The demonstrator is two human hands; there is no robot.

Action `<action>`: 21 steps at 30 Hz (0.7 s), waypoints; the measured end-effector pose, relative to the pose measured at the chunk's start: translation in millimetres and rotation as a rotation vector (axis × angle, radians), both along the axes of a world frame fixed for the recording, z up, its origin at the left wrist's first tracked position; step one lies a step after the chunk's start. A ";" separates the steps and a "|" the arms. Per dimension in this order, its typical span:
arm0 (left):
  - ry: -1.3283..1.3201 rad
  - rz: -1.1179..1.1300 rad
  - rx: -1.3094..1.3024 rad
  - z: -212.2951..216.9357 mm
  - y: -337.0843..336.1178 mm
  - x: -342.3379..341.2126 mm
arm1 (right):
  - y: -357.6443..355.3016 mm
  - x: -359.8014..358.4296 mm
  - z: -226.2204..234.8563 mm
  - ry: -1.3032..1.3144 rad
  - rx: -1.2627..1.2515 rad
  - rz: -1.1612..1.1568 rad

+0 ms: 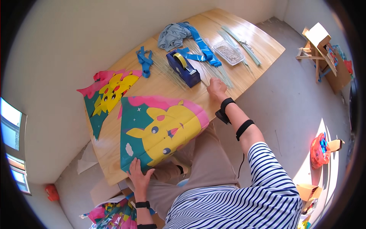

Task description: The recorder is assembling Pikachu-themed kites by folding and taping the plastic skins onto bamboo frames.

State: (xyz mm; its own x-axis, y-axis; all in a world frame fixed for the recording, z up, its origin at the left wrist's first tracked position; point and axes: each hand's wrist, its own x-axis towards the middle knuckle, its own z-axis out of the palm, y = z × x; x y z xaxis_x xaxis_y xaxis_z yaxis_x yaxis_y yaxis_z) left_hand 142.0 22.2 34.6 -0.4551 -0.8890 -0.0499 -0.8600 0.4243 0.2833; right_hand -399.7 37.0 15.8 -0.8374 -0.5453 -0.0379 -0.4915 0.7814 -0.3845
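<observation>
Lying across the table's near edge, the printed sheet has nothing visibly fixed on yet — thin sticks and tape holder sit beyond. Left hand rests on its corner, fingers spread; right hand curls — cannot tell what it holds.
</observation>
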 end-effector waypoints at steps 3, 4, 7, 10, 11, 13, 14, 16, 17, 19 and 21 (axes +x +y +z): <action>0.018 -0.024 -0.021 -1.6 0.8 -0.2 | 22.5 -6.9 -4.3 0.020 -0.058 -0.039; 0.015 -0.024 -0.020 -1.9 0.9 -0.6 | 40.0 -10.9 -5.4 0.038 -0.049 -0.009; 0.008 -0.017 -0.016 -2.7 3.4 2.7 | 106.9 -4.4 18.2 -0.064 0.075 0.010; 0.016 -0.028 -0.011 -5.6 2.8 4.8 | 170.8 0.2 17.8 -0.184 0.160 0.014; 0.021 -0.032 -0.014 -5.2 1.5 4.9 | 182.0 1.6 21.2 -0.245 0.202 0.009; 0.024 -0.037 -0.017 -5.6 2.8 6.7 | 189.9 4.0 20.7 -0.280 0.163 0.015; 0.024 -0.044 -0.020 -5.9 1.4 6.3 | 189.5 5.2 19.4 -0.252 0.078 0.020; 0.024 -0.043 -0.010 -6.9 -0.1 6.7 | 178.4 6.0 13.7 -0.157 -0.030 0.028; 0.021 -0.038 0.000 -6.9 -1.3 6.9 | 162.6 3.0 8.8 -0.093 -0.056 0.030; 0.021 -0.033 0.014 -7.9 -2.0 7.9 | 123.4 -1.8 12.2 -0.038 -0.065 0.030; 0.023 -0.037 0.018 -8.4 -2.5 8.0 | 79.3 -10.0 13.0 -0.007 -0.097 0.037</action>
State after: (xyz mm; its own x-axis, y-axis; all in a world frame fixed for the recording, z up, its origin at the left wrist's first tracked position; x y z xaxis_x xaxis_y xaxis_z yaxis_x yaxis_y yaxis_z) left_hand 150.0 19.8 26.2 -0.4885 -0.8708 -0.0552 -0.8373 0.4500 0.3105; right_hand -409.7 116.3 28.8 -0.8167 -0.5769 0.0106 -0.5159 0.7219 -0.4611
